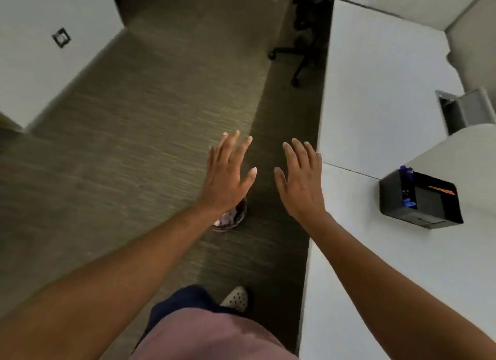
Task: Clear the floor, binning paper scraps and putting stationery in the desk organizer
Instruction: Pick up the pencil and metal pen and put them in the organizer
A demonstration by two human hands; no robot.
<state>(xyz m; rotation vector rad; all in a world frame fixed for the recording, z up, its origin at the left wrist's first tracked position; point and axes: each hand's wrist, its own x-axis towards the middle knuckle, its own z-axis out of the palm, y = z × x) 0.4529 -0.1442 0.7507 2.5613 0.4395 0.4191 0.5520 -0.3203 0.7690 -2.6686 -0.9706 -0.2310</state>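
- Hands were both empty: left hand (228, 177) and right hand (302, 180) were held out flat over the floor (134, 145), fingers spread, gripping nothing.
- Floor in view showed no scraps or stationery; the task appeared at or near its end.
- Bin (232, 216), small and round, stood on the floor below the left wrist, mostly hidden; pale scraps showed inside.
- Organizer (418, 198), a black box, sat on the white desk (375, 104) well right of the hands; blue items and an orange pencil-like item lay in its compartments.
- Recommended: scan under the desk edge and near the chair base (292, 59) before stopping.
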